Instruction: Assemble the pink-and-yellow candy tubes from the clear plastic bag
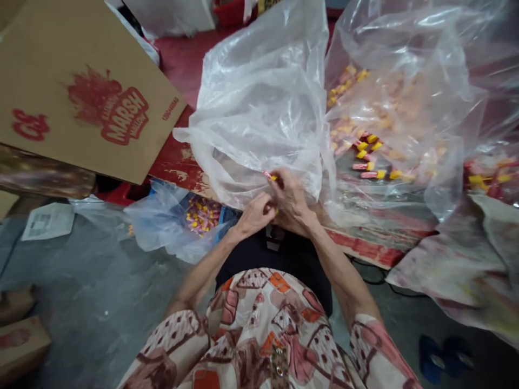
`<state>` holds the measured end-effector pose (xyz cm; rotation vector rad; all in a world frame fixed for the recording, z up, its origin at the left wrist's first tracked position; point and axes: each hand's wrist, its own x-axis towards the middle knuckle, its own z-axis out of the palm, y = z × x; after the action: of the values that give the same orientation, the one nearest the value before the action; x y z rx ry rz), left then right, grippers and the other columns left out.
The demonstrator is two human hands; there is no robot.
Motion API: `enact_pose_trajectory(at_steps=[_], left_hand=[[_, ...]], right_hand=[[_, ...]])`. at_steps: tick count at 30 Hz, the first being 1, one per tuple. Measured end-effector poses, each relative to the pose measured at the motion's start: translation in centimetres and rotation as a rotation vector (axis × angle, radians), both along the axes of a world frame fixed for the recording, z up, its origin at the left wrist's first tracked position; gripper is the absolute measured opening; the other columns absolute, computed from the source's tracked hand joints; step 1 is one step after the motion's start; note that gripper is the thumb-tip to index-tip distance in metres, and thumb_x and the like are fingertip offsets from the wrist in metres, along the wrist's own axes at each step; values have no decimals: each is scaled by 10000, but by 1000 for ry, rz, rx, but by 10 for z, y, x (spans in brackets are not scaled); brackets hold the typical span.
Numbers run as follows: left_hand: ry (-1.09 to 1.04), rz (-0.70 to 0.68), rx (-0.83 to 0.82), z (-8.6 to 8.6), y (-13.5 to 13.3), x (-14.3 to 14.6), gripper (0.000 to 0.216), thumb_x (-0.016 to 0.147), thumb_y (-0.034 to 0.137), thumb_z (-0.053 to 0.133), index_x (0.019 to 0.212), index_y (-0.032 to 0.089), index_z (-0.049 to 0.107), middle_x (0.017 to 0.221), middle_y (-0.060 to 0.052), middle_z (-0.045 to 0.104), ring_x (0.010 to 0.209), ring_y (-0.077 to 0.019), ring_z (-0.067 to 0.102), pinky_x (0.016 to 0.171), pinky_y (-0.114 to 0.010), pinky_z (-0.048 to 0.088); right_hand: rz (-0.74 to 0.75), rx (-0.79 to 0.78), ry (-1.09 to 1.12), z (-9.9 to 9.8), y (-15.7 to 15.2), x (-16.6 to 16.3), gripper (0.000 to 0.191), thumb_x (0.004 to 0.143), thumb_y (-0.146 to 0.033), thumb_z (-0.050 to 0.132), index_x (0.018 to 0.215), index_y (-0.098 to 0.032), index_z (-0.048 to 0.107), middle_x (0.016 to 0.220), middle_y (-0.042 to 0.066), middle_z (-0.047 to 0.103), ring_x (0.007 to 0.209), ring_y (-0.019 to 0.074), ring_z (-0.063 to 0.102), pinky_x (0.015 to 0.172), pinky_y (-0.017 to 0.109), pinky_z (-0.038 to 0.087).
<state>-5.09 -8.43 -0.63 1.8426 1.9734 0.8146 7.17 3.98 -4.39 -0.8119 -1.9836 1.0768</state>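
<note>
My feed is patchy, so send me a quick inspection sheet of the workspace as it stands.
Surface: grey concrete floor with a low red-painted board in front of the person.
Job's things: small pink-and-yellow wrapped candy at the right fingers; more loose candies under the clear plastic sheet.
Clutter: blue-tinted bag of candies, marshmallow carton, paper slip, blue sandals.
Hands: left hand and right hand close together, fingers curled on candy.
Cables: a dark cord under the board edge.
Surroundings: more bagged candies at far right.
</note>
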Motion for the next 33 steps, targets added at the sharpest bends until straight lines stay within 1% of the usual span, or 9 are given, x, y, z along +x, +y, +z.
enact_pose_trajectory(at_steps=[3,7,10,13,17,21,26,29,33], left_hand=[[149,248,-48,16,18,-56,192,944,120,622,1097,211,696,1054,-61,746,910,-207,683,906,-337,568],[354,548,-216,25,66,-142,159,1005,205,566,1115,177,677,1180,-191,762,1215,-369,699,1089,-496,521],[397,537,-422,19,94,-183,52,945,198,600,924,165,634,1060,-231,757,1213,-427,684,1099,-546,494],[399,435,-433,16,98,-197,189,896,178,620,747,221,511,902,-181,707,1140,-400,695,1075,-501,502],[261,444,-234,28,69,-188,219,938,257,672,800,229,504,860,-96,658,986,-292,696,981,-406,546],[-336,471,2,47,28,-153,248,945,407,710,1094,230,621,907,-21,686,661,-139,575,621,-247,484],[-818,332,-153,47,3,-90,503,862,559,821,1195,210,680,884,-20,741,502,-71,477,439,-184,261],[-884,266,-246,37,6,-61,555,842,598,853,1205,206,704,862,-14,738,502,-71,489,435,-182,248],[-923,331,-205,22,13,-46,564,818,609,868,1200,228,704,818,14,681,501,-63,431,438,-181,249]], right_hand=[[62,37,-68,-16,0,-14,227,1143,-343,524,1140,-225,718,1073,89,751,970,245,689,864,352,547],[76,111,-164,-22,-2,-6,246,1162,-290,492,1199,-244,731,1149,105,750,1029,264,697,885,357,559],[71,151,-195,-14,-7,-4,275,1180,-310,479,1199,-249,746,1122,104,756,999,266,698,879,362,574],[-9,155,-99,-5,-11,-10,312,1206,-374,457,1301,-259,731,1204,104,766,1044,258,713,929,369,587],[-8,91,-130,-1,-14,-14,331,1199,-385,453,1207,-235,748,1161,126,768,1047,279,707,959,403,576],[13,-202,30,5,-15,-12,312,1132,-539,617,1085,-250,727,1034,72,763,935,241,679,897,379,568],[160,-750,411,28,-27,-5,586,859,-771,873,1034,-257,652,902,-7,749,761,152,631,735,294,542],[239,-864,449,33,-29,2,633,771,-758,943,932,-253,599,786,-44,712,668,119,584,674,264,497],[187,-877,489,28,-18,18,638,744,-729,975,893,-253,579,752,-56,707,621,101,559,629,244,469]])
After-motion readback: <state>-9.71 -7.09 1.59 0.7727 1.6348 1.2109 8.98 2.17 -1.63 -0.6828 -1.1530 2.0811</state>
